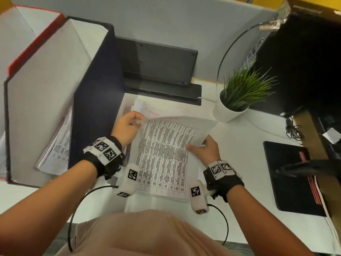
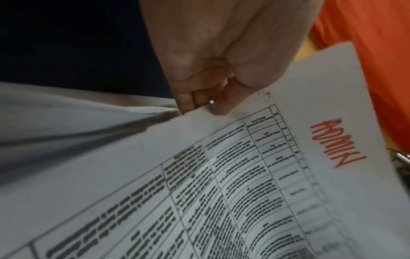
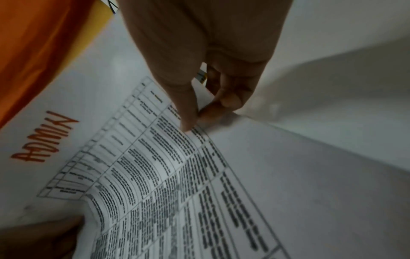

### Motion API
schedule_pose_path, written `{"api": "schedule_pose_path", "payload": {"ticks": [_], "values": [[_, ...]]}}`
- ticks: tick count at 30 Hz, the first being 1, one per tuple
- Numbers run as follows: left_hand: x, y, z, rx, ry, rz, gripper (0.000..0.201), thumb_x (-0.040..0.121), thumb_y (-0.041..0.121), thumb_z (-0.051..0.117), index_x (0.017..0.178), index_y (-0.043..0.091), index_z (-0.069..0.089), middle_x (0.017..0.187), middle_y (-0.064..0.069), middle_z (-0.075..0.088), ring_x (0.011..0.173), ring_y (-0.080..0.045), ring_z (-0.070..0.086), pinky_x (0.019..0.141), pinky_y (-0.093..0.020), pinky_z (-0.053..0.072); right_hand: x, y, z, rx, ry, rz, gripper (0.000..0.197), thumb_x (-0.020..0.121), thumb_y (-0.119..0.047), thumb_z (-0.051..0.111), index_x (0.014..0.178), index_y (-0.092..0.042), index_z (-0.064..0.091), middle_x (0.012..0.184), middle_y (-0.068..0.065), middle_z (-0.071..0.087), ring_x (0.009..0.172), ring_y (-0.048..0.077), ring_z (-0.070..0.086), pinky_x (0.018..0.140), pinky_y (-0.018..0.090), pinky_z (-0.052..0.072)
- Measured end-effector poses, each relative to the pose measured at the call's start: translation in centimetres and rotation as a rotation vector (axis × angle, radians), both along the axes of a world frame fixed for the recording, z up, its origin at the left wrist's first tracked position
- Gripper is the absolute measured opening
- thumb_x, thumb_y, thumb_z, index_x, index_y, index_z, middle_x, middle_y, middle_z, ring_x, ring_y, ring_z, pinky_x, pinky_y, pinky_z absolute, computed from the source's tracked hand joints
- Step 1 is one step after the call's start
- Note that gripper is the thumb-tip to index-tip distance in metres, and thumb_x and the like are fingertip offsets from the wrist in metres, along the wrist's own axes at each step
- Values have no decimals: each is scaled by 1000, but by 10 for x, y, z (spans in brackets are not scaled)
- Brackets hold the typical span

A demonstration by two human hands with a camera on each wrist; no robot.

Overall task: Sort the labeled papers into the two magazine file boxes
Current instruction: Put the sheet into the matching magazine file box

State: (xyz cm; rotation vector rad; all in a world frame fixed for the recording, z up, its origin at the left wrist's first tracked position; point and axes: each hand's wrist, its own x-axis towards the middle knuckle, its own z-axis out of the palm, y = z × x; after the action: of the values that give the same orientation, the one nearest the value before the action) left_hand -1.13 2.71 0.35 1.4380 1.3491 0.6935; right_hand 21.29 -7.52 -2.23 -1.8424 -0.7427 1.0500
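Observation:
A printed table sheet (image 1: 162,154) marked ADMIN in red curls up off the paper stack (image 1: 142,106) in the middle of the desk. My left hand (image 1: 138,121) pinches the sheet's far left corner, seen close in the left wrist view as left hand (image 2: 204,105) on the sheet (image 2: 221,175). My right hand (image 1: 195,146) pinches its right edge, thumb on top; in the right wrist view the right hand (image 3: 199,115) grips the sheet (image 3: 155,175). At the left stand a dark file box (image 1: 92,89) with papers (image 1: 59,145) inside and a red file box (image 1: 33,43).
A potted plant (image 1: 239,93) stands right of the stack. Behind the stack is a black stand (image 1: 156,65). A black computer case (image 1: 304,61) fills the back right, and a black pad (image 1: 291,178) lies on the white desk (image 1: 239,163) at the right.

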Motion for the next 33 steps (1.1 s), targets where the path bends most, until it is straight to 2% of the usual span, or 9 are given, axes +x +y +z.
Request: {"api": "schedule_pose_path", "payload": {"ticks": [2, 6, 11, 15, 17, 23, 27, 31, 33], "values": [[0, 3, -2, -48, 5, 24, 32, 89, -7, 41, 87, 12, 66, 94, -7, 65, 92, -24, 60, 77, -31, 51, 2, -3, -3, 25, -10, 15, 19, 74, -2, 74, 85, -12, 62, 81, 2, 63, 66, 10, 57, 52, 12, 44], [-2, 13, -12, 4, 270, 143, 21, 89, 0, 53, 101, 6, 68, 111, -12, 65, 108, -28, 59, 94, -34, 46, 4, -11, -16, 62, -14, -4, 34, 75, 18, 55, 59, -11, 56, 68, 1, 57, 64, 12, 51, 52, 15, 42], [0, 24, -13, -119, 599, 124, 39, 79, 27, 74, 103, -2, 64, 106, -15, 66, 97, -31, 63, 74, -32, 50, 3, -16, -25, 46, -87, -2, 38, 70, 21, 60, 57, -14, 56, 66, 0, 58, 64, 9, 52, 55, 6, 43], [1, 28, -10, -128, 723, 83, 23, 84, 17, 68, 88, -6, 65, 94, -20, 68, 83, -34, 66, 63, -33, 51, 3, -17, -28, 41, -98, -54, 39, 70, 20, 57, 53, -15, 54, 64, 0, 56, 69, 17, 52, 62, 17, 43], [3, 27, -11, -101, 725, 100, 18, 86, 13, 65, 85, -5, 66, 91, -20, 68, 80, -33, 66, 62, -33, 52, 2, -17, -29, 25, -74, -78, 39, 70, 19, 55, 52, -14, 53, 64, 1, 56, 70, 18, 52, 65, 24, 42], [5, 19, -8, -25, 726, 13, 17, 89, 4, 53, 92, -2, 69, 91, -16, 66, 81, -32, 63, 68, -32, 50, 3, -17, -26, 34, -134, -28, 37, 71, 18, 62, 56, -15, 54, 66, 2, 56, 68, 16, 51, 61, 18, 41], [5, 12, -10, 105, 772, -39, 24, 94, 9, 47, 96, -2, 68, 99, -19, 61, 94, -36, 59, 76, -37, 51, 2, -15, -21, 43, -104, -18, 29, 72, 0, 75, 59, -13, 52, 65, 8, 56, 64, 20, 49, 64, 27, 42], [3, 5, -17, 461, 490, 27, 22, 91, -1, 46, 90, -4, 68, 85, -9, 47, 81, -29, 52, 68, -35, 45, 3, -12, -16, 16, -100, -32, 33, 71, -7, 78, 59, -13, 48, 67, 10, 55, 61, 16, 48, 55, 23, 41], [2, 6, -19, 454, 344, 51, 24, 92, 3, 45, 98, 6, 68, 86, -4, 57, 80, -24, 56, 73, -34, 50, 5, -11, -15, 28, -69, -41, 34, 70, -5, 78, 59, -12, 47, 61, 8, 56, 54, 15, 48, 48, 16, 42]]}}
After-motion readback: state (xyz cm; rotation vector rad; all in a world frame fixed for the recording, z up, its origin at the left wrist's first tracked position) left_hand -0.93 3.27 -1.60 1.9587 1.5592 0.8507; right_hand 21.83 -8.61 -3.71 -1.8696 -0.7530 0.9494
